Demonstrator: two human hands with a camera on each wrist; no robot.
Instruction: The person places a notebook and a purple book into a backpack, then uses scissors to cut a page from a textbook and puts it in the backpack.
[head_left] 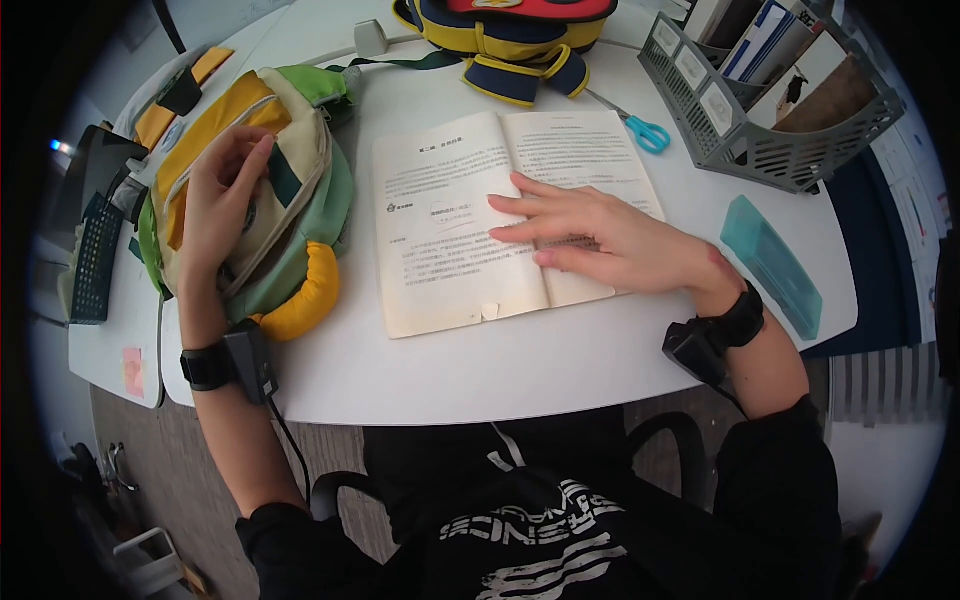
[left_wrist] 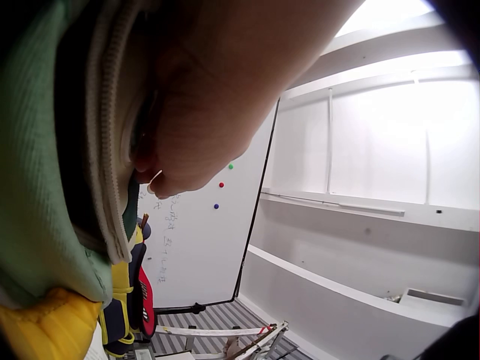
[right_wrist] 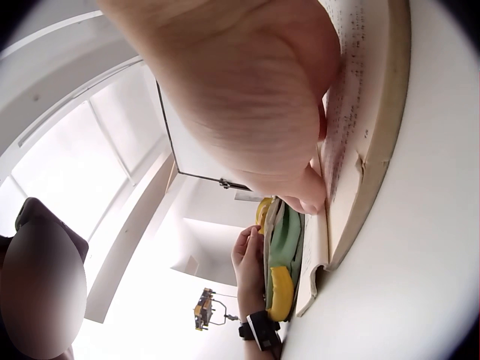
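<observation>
An open book (head_left: pixel 430 275) with printed pages lies flat on the white table. Across its middle fold and right page rests the right hand (head_left: pixel 600 235), fingers spread and the thumb towards the near side. The left hand (head_left: pixel 228 200) is at the green, cream and yellow backpack (head_left: pixel 335 190), its fingers loosely bent and holding nothing that shows. In the left wrist view, the left hand (left_wrist: pixel 202 127) is beside the backpack's zipper (left_wrist: pixel 109 135), with its fingertips partly hidden. The right wrist view has the right hand (right_wrist: pixel 255 105) against the book's pages (right_wrist: pixel 356 127).
Blue-handled scissors (head_left: pixel 648 134) lie beyond the book's right corner. A grey file holder (head_left: pixel 720 140) with papers stands at the back right, near a teal case (head_left: pixel 770 265). At the back is a red, yellow and navy bag (head_left: pixel 510 45). A whiteboard (left_wrist: pixel 199 247) stands farther off.
</observation>
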